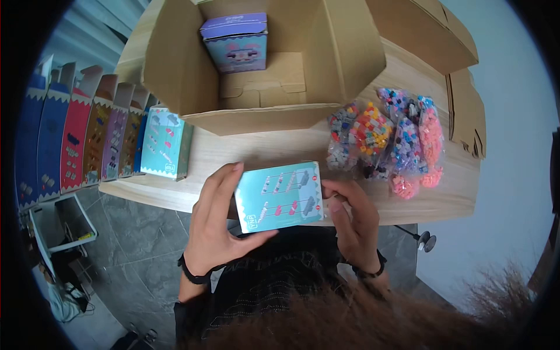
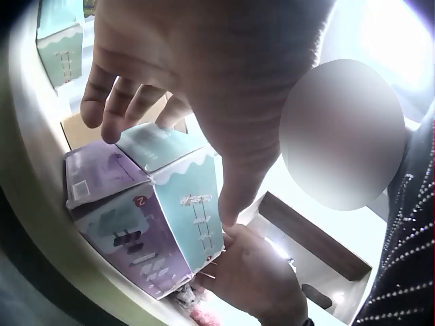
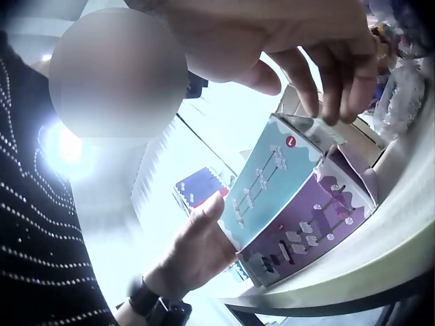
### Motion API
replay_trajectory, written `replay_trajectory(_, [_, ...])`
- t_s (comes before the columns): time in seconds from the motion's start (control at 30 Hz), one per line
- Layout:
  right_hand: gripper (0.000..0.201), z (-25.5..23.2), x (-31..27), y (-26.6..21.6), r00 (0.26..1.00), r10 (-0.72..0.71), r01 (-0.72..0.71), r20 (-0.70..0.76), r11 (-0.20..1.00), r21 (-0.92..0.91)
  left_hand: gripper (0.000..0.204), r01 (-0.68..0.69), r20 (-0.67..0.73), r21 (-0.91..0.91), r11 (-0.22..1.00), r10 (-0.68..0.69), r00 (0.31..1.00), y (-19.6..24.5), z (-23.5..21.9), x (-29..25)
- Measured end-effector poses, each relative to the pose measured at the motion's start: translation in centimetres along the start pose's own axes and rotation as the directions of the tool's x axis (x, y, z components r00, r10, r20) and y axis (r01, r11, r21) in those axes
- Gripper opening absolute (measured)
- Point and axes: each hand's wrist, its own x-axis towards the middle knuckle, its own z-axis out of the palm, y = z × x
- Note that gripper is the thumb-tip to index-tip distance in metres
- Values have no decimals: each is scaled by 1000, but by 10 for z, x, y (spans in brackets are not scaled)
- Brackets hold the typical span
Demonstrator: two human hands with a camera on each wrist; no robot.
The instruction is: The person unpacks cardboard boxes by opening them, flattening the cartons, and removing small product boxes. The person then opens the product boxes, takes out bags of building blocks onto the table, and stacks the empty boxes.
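A teal and purple cardboard toy box (image 1: 280, 198) with block diagrams printed on it is held over the table's near edge. My left hand (image 1: 213, 219) grips its left end, thumb along the near side and fingers at the far side. At the right end is my right hand (image 1: 354, 221), its fingertips touching the end flap (image 3: 306, 129) and its thumb apart from them. In the right wrist view, a purple side flap (image 3: 350, 173) stands out a little from that end. The box's contents are hidden.
Beyond stands an open carton (image 1: 262, 116) with a purple-topped toy box (image 1: 238, 49) inside. Bags of colourful blocks (image 1: 373, 131) lie at the right. Another teal box (image 1: 165, 143) and a row of coloured boxes (image 1: 76, 140) stand left. Flattened cardboard (image 1: 466, 111) lies far right.
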Motion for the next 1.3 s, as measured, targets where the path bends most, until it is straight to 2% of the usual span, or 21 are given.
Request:
replay_trajectory(0.03, [29, -1, 1, 1, 999, 33, -36, 33, 993, 109, 104, 27, 4, -6, 1000, -27, 1000, -1, -1, -1])
replay_trajectory(0.07, [29, -2, 0, 1, 999, 37, -39, 19, 993, 108, 101, 52, 9, -10, 999, -52, 999, -1, -2, 0])
replay_trajectory(0.13, [34, -2, -1, 2, 993, 96, -113, 75, 955, 274, 97, 27, -11, 17, 999, -27, 1000, 3, -3, 0])
replay_trajectory(0.17, [34, -4, -2, 1, 993, 102, -115, 62, 954, 276, 98, 24, -29, -3, 1000, -24, 999, 2, -3, -3])
replay_trajectory(0.23, [39, -9, -1, 0, 984, 117, -161, 133, 899, 406, 100, 20, -63, -23, 1000, -21, 998, 0, -3, -7])
replay_trajectory(0.27, [39, -12, 0, 2, 985, 121, -162, 126, 899, 407, 100, 15, -56, -25, 1000, -17, 998, -1, -2, -9])
replay_trajectory(0.33, [43, -17, 1, 7, 975, 89, -170, 203, 888, 426, 101, -30, -94, -37, 999, 27, 995, -2, 0, -12])
replay_trajectory(0.47, [46, -18, 2, 7, 982, 62, -136, 180, 890, 435, 100, -23, -89, -70, 997, 16, 996, -2, 4, -17])
replay_trajectory(0.53, [49, -21, 1, 7, 981, 14, -97, 195, 901, 424, 99, -13, -86, -57, 998, 8, 996, 0, 5, -17])
replay_trajectory(0.67, [53, -22, -1, 10, 978, 14, -98, 208, 911, 400, 97, -45, -62, -14, 999, 44, 997, -3, 6, -19])
replay_trajectory(0.73, [54, -19, -3, 3, 984, 119, -157, 130, 925, 345, 97, -53, -56, 5, 999, 53, 997, -6, 7, -20])
replay_trajectory(0.77, [54, -17, -3, 1, 985, 121, -157, 123, 924, 349, 97, -58, -49, 7, 998, 58, 997, -7, 7, -20])
replay_trajectory(0.83, [54, -15, -2, -1, 997, 37, -56, 67, 949, 310, 98, -40, -85, -34, 999, 37, 996, -9, 6, -19])
replay_trajectory(0.87, [54, -15, -1, -2, 998, 37, -54, 59, 949, 312, 98, -46, -80, -32, 998, 44, 996, -11, 6, -19])
replay_trajectory(0.93, [52, -16, 1, -2, 992, -100, 87, 72, 983, 164, 99, -46, -105, -43, 998, 41, 994, -12, 7, -19])
replay_trajectory(1.03, [47, -22, 0, 4, 984, -136, 126, 119, 988, 88, 99, -44, -123, -94, 995, 33, 992, -18, 7, -20])
replay_trajectory(1.17, [40, -23, 2, 2, 986, -130, 116, 104, 985, 129, 99, 15, -130, -193, 981, -41, 991, -17, 4, -24])
replay_trajectory(1.23, [36, -18, 2, -1, 987, -115, 115, 114, 993, 6, 98, -45, -102, -136, 990, 32, 994, -11, 3, -20])
replay_trajectory(1.27, [36, -16, 1, -1, 987, -113, 114, 110, 993, -2, 96, -65, -71, -23, 998, 63, 996, -8, 3, -21])
replay_trajectory(1.3, [34, -14, 0, 3, 993, -67, 68, 96, 998, -11, 95, -70, -67, -1, 998, 69, 995, -5, 4, -22])
